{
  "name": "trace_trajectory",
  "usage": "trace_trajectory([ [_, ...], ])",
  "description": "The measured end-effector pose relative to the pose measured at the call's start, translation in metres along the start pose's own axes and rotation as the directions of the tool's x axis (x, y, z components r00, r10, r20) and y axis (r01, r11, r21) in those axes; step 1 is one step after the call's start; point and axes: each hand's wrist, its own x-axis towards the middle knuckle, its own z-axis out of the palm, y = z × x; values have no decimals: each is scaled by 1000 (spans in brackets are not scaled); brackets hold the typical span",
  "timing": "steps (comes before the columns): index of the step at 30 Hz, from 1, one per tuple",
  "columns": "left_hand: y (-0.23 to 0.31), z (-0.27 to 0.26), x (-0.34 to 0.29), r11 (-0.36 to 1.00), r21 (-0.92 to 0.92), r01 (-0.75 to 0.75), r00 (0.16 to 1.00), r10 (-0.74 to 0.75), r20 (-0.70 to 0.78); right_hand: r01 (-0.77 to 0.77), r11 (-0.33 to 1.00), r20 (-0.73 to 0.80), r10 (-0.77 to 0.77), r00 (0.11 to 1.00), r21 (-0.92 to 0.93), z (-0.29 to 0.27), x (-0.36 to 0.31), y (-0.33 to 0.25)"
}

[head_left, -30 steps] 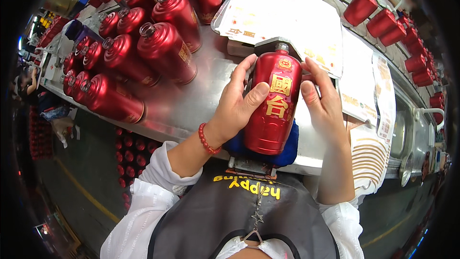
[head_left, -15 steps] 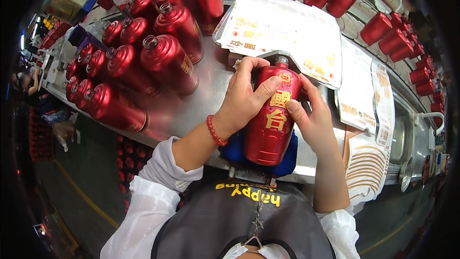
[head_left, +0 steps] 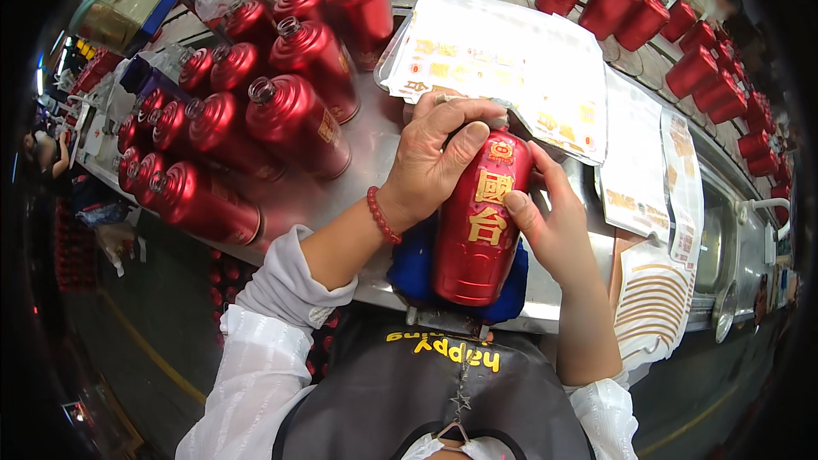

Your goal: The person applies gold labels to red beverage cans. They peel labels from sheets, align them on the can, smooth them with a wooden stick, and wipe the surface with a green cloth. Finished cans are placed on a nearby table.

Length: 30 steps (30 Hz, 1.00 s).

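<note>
It's a wide fisheye worn on the person's head, the left one of a side-by-side pair, tipped steeply down past the chest so the dark apron (head_left: 426, 413) fills the bottom and the forearms (head_left: 590, 328) come up from the lower edge. The left hand (head_left: 434, 153), right hand (head_left: 558, 226) and red bottle (head_left: 475, 260) sit pretty close, near mid-frame, facing out across the metal table (head_left: 371, 175), while farther stuff like the floor (head_left: 145, 315) curves away toward the black rim.

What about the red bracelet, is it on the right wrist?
No, the red bracelet circles the left wrist, while the right wrist is bare.
</note>
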Motion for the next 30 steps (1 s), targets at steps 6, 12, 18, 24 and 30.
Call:
trace_trajectory([
  [6, -8, 5, -1, 970, -116, 212, 976, -206, 62, 6, 1000, 10, -6, 1000, -3, -1, 0, 2],
  [12, -7, 4, 0, 997, 48, 53, 999, -53, -5, 20, 998, 28, -18, 999, -65, -4, 0, -1],
  [18, 21, -23, -20, 853, 307, -421, 901, 355, 251, 291, 937, -20, -300, 954, -195, -48, 37, -29],
  [24, 11, -21, -26, 818, 344, -462, 879, 372, 297, 493, 860, 581, -337, 741, -131, -44, 120, -60],
  [30, 5, -22, -28, 833, 318, -453, 881, 363, 304, 383, 919, 625, -248, 740, -88, -41, 137, -38],
])
